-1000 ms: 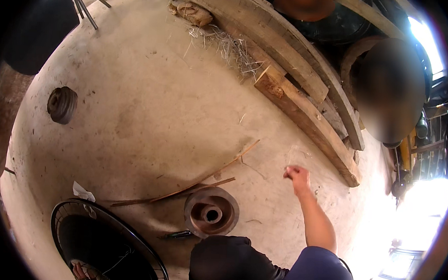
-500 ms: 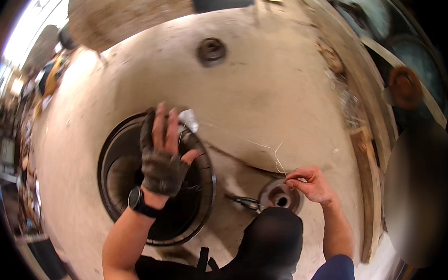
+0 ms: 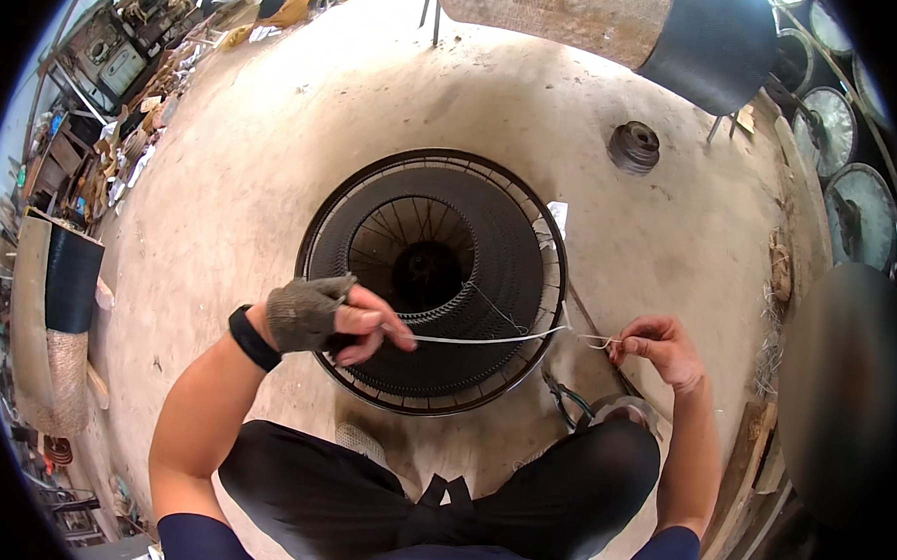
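A large wheel rim point(image 3: 555, 314) with spokes lies flat before me, bearing a dark, serrated disc-like stack point(image 3: 510, 243) around a spoked hollow centre. My left hand point(image 3: 342, 320), in a grey-green fingerless glove, holds a thin white strand point(image 3: 486, 339) between its fingers over the stack's near part. My right hand point(image 3: 656, 351), bare, pinches the strand's looped, thinner part beyond the rim's right side. Below that hand, a dark tool point(image 3: 566, 395) lies by a metal pulley point(image 3: 631, 408), mostly hidden by my knee. A white scrap point(image 3: 558, 217) touches the rim's right side.
A ribbed metal part point(image 3: 634, 148) sits beyond the wheel. A wood-and-black bench point(image 3: 550, 14) stands at the back. Timber beams point(image 3: 746, 463) and round drums point(image 3: 826, 126) line the right. Piled scrap point(image 3: 144, 137) and a rolled-sheet stack point(image 3: 61, 323) line the left.
The view has swung round, centring the wheel. My left hand has dropped from raised with spread fingers to closed on the strand. The strand now runs nearly straight between my hands.
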The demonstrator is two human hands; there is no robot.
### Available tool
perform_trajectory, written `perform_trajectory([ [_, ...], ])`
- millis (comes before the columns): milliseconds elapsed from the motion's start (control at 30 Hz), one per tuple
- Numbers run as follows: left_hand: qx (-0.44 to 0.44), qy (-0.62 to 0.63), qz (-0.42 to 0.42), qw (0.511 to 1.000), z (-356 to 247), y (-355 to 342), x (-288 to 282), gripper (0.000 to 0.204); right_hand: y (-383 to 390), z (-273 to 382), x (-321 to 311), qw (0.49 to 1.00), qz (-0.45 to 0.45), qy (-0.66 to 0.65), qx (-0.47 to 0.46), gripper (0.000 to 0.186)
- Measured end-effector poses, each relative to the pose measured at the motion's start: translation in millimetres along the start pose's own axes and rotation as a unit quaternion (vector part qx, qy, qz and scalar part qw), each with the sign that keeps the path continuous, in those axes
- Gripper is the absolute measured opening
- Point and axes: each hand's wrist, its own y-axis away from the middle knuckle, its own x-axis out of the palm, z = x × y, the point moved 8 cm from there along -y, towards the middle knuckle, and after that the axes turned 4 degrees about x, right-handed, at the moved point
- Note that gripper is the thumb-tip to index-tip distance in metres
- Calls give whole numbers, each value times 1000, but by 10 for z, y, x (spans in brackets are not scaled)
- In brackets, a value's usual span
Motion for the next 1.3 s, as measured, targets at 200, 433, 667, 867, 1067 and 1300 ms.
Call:
perform_trajectory([
  [200, -210, -228, 54, 949, 395, 401, 198, 29, 62, 738, 368, 957, 39, 286, -38, 10],
  [433, -14, -546, -181, 818, 381, 512, -436, 23, -172, 933, 575, 936, -41, 345, -59, 9],
  [667, 131, -402, -364, 830, 494, 979, -1133, 32, -252, 1114, 769, 971, -76, 215, -65, 13],
  [867, 60, -24, -548, 834, 1408, 1283, -2533, 53, -486, 891, 706, 976, -158, 150, 20, 16],
  [1067, -17, -86, -632, 770, 2097, 1010, -3401, 55, -1073, 445, 1032, 983, -157, 79, 54, 20],
  [1300, -71, -205, -619, 755, 1867, 744, -3451, 45, -1868, -68, 1576, 986, -146, 3, 82, 16],
])
